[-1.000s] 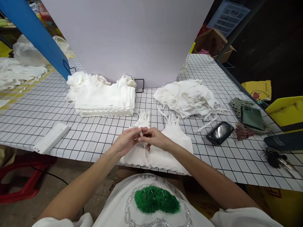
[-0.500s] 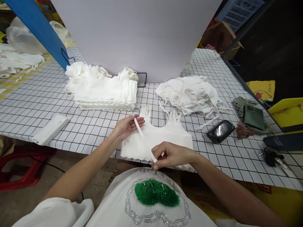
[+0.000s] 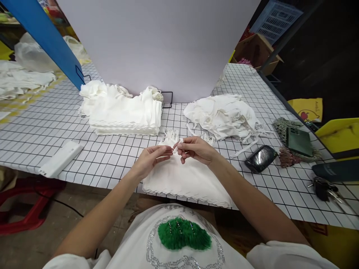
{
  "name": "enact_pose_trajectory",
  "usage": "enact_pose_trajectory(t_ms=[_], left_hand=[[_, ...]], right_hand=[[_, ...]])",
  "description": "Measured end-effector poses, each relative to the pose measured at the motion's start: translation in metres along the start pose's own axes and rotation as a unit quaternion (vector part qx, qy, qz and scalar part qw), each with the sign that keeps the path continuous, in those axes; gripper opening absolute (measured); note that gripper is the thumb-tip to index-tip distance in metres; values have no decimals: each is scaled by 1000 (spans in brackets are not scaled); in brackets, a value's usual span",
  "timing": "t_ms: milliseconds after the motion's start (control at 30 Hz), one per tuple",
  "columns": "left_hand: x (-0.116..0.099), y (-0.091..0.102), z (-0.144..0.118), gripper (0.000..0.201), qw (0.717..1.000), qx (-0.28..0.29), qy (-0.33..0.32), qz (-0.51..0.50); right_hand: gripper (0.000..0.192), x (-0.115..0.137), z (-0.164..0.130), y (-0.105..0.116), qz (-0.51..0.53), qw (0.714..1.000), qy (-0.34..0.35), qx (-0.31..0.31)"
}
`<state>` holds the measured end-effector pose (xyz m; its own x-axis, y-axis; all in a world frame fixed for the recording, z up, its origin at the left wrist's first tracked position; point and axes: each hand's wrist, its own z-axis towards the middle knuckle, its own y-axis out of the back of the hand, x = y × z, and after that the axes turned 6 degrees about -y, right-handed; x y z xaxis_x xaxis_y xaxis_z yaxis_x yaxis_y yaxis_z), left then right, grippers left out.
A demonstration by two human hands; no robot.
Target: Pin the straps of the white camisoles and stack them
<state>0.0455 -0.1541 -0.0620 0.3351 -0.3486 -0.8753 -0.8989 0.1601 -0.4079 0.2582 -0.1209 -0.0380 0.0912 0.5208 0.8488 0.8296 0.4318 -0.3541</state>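
A white camisole top point(image 3: 185, 181) with a wavy hem lies flat at the table's front edge. Its several thin straps point(image 3: 170, 137) point away from me. Over its upper part, my left hand point(image 3: 153, 158) and my right hand point(image 3: 198, 150) meet, fingertips nearly touching. Between them is a short stretch of white strap point(image 3: 175, 150), doubled up small. My right thumb and fingers pinch it; my left thumb and fingers close on its other side. Just where the strap ends is hidden by my fingers.
Behind stand a neat stack of white tops point(image 3: 123, 116) and a loose heap of white tops point(image 3: 224, 114). On the right lie a black wrapped object point(image 3: 260, 158), a phone point(image 3: 298, 141) and keys point(image 3: 327, 190). A white plastic bar point(image 3: 61, 158) lies left. A pale panel point(image 3: 159, 48) rises behind.
My right hand has moved up and away from my body to meet my left hand. The strap, earlier stretched between them, is now gathered at the fingertips. My left fingers have curled in.
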Motion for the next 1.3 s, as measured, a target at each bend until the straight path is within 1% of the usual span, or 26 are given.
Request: enact_pose_trajectory(t_ms=[67, 167, 233, 333, 400, 467, 500, 533, 633, 667, 733, 767, 800, 833, 867, 933, 967, 1033, 1100, 1167, 1300], left_hand=[[3, -7, -5, 35, 1000, 4, -23, 11], [6, -15, -6, 31, 998, -33, -57, 25], [5, -18, -4, 28, 995, -51, -76, 43], [-1, -20, -1, 26, 990, -52, -99, 81], [-4, -23, 0, 26, 990, -31, -94, 100], [-2, -26, 2, 32, 993, 2, -72, 97], [0, -28, 3, 34, 994, 9, -65, 88], [3, -29, 4, 34, 995, 7, -63, 79], [10, -31, 8, 30, 995, -24, -77, 65], [11, -31, 9, 29, 994, -32, -82, 69], [9, -30, 9, 28, 991, -37, -90, 96], [7, -29, 9, 27, 988, -34, -95, 118], [5, -28, 9, 26, 984, -27, -101, 143], [2, -27, 8, 25, 980, -18, -109, 166], [0, -27, 8, 25, 976, -7, -117, 185], [-3, -25, 8, 23, 969, 0, -133, 207], [-4, -24, 8, 23, 967, -6, -141, 213], [-4, -22, 8, 22, 961, -25, -152, 228], [-2, -20, 9, 21, 956, -38, -157, 243], [-1, -18, 9, 20, 953, -38, -158, 256], [-2, -15, 10, 16, 946, -17, -162, 281]], right_hand=[[34, -1, 3, 0, 8, 1000, -1, -12], [37, -5, 4, 2, 12, 999, 2, -32], [38, -6, 3, 5, -24, 998, 7, -56], [39, -6, -1, 12, -98, 990, 27, -99], [39, -5, -4, 15, -101, 989, 42, -96], [39, -5, -5, 14, -76, 993, 48, -76], [39, -5, -4, 13, -64, 994, 53, -72], [39, -6, -3, 12, -55, 994, 57, -71], [40, -12, 0, 11, -56, 995, 53, -70], [40, -14, 1, 12, -73, 992, 57, -85], [38, -16, 0, 13, -140, 974, 102, -145], [38, -16, -1, 14, -187, 957, 140, -170], [39, -15, -2, 15, -236, 939, 177, -175], [40, -14, -3, 15, -281, 924, 205, -157], [38, -13, -4, 15, -317, 915, 219, -120], [30, -11, -4, 14, -359, 908, 212, -46], [26, -11, -3, 14, -369, 905, 207, -35], [25, -13, 0, 13, -377, 902, 204, -50], [29, -16, 3, 11, -372, 904, 198, -68], [31, -18, 4, 9, -356, 912, 190, -73], [22, -19, 5, 7, -316, 923, 200, -87]])
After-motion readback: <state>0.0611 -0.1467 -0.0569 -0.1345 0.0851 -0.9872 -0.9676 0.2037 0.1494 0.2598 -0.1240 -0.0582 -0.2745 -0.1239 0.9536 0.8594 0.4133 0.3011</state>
